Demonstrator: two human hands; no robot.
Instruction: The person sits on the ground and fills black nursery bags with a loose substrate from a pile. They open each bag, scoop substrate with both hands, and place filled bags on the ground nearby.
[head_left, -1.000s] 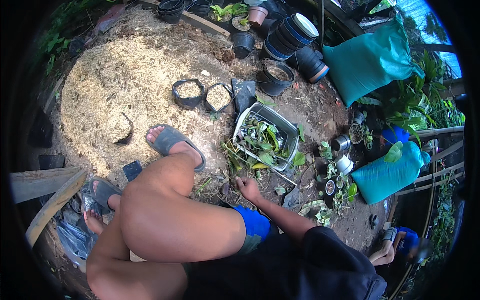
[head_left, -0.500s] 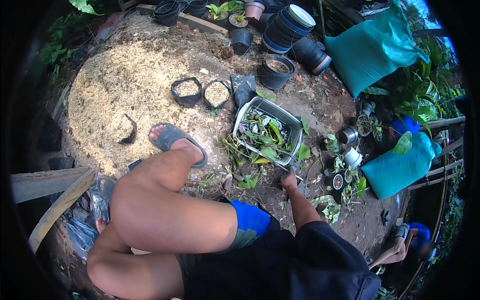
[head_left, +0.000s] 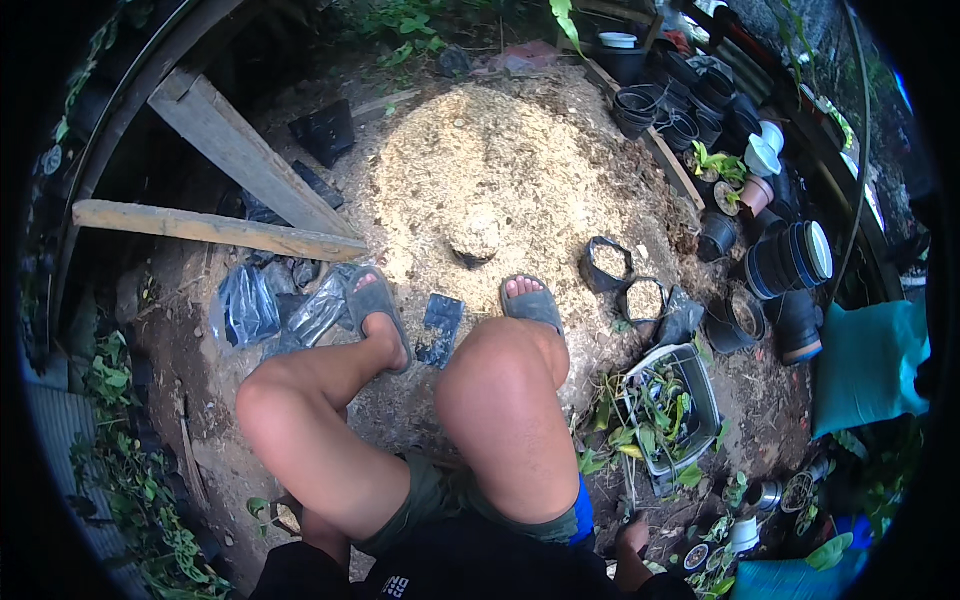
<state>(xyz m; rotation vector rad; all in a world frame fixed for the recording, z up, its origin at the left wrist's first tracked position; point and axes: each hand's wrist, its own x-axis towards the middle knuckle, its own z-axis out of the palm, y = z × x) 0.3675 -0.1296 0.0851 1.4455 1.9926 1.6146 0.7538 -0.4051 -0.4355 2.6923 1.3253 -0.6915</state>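
Observation:
My right hand (head_left: 634,537) is low at the right, just below the grey plastic tub (head_left: 712,390). Its fingers look curled, and a thin stick-like piece runs up from it toward the tub; what it grips is too small to name. Cut green stems and leaves (head_left: 660,408) fill the tub, some hanging over its left side. My left forearm (head_left: 325,538) reaches down beside my left thigh, close to a small leafy plant (head_left: 262,512). Thigh and shadow mostly hide the left hand, so its fingers do not show clearly.
Ahead lies a wide heap of pale wood shavings (head_left: 490,150). Two black grow bags (head_left: 608,262) of shavings stand near the tub. Wooden planks (head_left: 230,228) and plastic bags (head_left: 248,305) are left; stacked pots (head_left: 785,262) and a teal sack (head_left: 870,365) are right.
My view has swung left, so the tub and right hand now appear farther right and lower. My left forearm has come into view. The right hand stays near the tub.

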